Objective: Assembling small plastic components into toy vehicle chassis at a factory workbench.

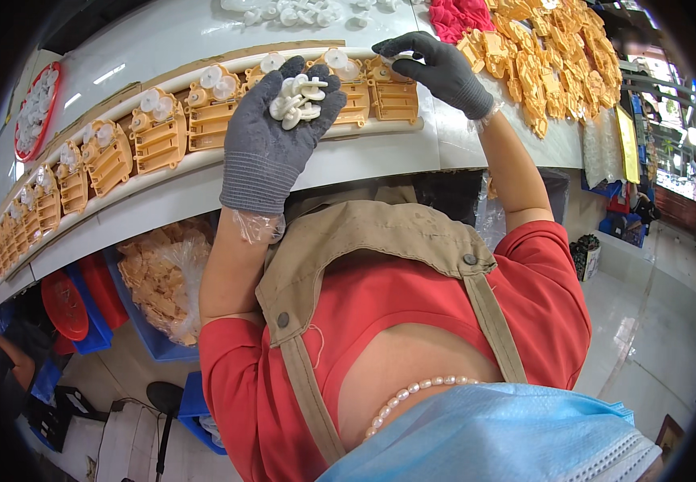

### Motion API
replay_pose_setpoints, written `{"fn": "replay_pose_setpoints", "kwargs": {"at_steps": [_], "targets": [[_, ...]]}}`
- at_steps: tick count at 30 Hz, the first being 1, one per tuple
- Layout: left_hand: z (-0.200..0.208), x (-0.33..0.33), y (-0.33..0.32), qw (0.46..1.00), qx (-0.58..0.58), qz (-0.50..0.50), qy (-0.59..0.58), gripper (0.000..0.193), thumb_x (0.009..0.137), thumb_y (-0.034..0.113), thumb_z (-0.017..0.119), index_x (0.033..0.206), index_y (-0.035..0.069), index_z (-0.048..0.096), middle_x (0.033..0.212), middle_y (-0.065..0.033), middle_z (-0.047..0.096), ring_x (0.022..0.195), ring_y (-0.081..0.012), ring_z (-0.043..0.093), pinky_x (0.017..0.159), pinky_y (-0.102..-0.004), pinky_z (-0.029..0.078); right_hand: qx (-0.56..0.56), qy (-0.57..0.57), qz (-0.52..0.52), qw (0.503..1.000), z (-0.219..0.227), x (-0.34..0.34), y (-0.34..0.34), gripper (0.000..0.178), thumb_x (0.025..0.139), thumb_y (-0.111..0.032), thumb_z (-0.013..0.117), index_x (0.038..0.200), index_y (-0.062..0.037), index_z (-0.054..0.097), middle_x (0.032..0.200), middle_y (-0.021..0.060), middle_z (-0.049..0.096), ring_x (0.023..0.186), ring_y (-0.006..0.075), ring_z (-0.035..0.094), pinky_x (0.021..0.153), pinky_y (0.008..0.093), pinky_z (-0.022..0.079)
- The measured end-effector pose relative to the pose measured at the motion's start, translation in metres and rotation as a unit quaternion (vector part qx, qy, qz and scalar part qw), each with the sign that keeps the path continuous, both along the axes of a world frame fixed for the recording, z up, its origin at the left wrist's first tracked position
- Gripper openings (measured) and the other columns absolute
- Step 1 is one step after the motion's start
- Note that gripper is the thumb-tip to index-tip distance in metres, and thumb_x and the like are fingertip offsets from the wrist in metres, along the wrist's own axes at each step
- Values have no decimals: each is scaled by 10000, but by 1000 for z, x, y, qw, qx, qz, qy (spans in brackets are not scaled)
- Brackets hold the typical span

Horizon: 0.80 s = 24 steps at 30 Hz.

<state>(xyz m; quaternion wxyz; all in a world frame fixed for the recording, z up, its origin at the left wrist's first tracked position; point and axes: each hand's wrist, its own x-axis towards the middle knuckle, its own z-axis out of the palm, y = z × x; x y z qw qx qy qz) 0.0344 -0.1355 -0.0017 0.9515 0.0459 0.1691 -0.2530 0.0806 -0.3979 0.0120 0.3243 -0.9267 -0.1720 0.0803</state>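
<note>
My left hand [266, 149], in a grey knit glove, is palm up and cupped around several small white plastic parts [296, 101] with round discs and short stems. To its right, my gloved right hand [454, 79] reaches over the last orange plastic housing [394, 101] in a long row. Its thumb and fingertips close on a white round part [402, 57] at the top of that housing; the fingers partly cover it. Other orange housings [159, 143] stand along a pale curved rail, with white discs [157, 102] on their upper ends. My left hand hides part of the row.
A large heap of orange housings [557, 60] lies at the far right beside a red cloth [459, 19]. Loose white parts [300, 11] lie at the back, and more fill a red tray [52, 120]. Below the table, a blue crate [151, 337] holds bagged orange pieces. Another person's arm [12, 353] shows at left.
</note>
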Motion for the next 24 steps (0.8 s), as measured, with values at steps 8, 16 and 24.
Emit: {"fn": "replay_pose_setpoints", "kwargs": {"at_steps": [8, 16, 24], "targets": [[-2, -2, -5, 1000, 17, -14, 20, 313, 923, 185, 460, 1142, -38, 490, 1130, -232, 533, 1081, -360, 519, 951, -496, 440, 2, 9, 2, 1000, -1, -1, -2, 251, 870, -108, 582, 1117, -61, 569, 1118, 26, 616, 940, 92, 583, 865, 253, 475], [3, -6, -11, 999, 42, -13, 29, 355, 937, 221, 422, 1162, -46, 485, 1171, -236, 513, 1097, -376, 505, 959, -502, 426, -70, -43, 6, 997, 9, 0, 2, 215, 832, -140, 633, 1041, -91, 622, 1046, 12, 639, 924, 107, 583, 859, 277, 465], [3, -7, -15, 999, 25, -26, 26, 368, 937, 237, 418, 1173, -39, 478, 1170, -228, 514, 1087, -366, 511, 953, -529, 418, -121, -208, 105, 965, 14, 0, 10, 244, 754, -217, 702, 973, -120, 654, 1085, 28, 622, 975, 200, 576, 870, 307, 455]]}}
